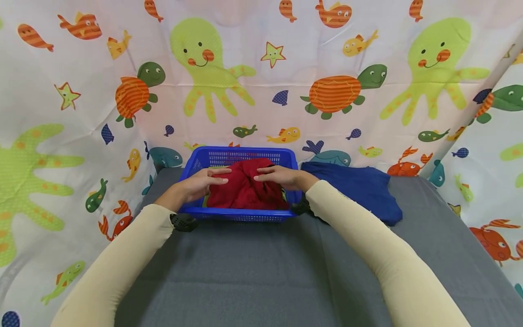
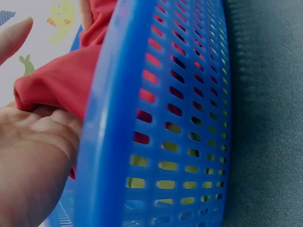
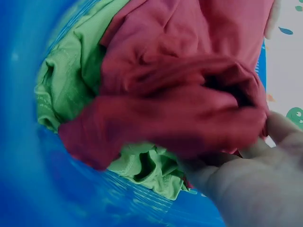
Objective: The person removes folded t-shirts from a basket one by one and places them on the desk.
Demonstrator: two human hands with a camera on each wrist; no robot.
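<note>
A crumpled red garment (image 1: 245, 186) lies heaped in a blue plastic basket (image 1: 234, 211) with perforated walls. My left hand (image 1: 200, 184) reaches over the basket's left side. Its fingers carry a fold of the red cloth (image 2: 61, 78), while the thumb stands apart from it; the fingertips are hidden. From the right, my right hand (image 1: 286, 177) grips the bunched red cloth (image 3: 165, 123), partly hidden behind it. Light green cloth (image 3: 78, 80) shows beneath the red garment, against the basket wall.
To the right of the basket, a dark blue garment (image 1: 355, 186) lies on the grey-covered table (image 1: 245, 268). A white curtain (image 1: 261, 104) printed with sea animals hangs behind the basket and along both sides.
</note>
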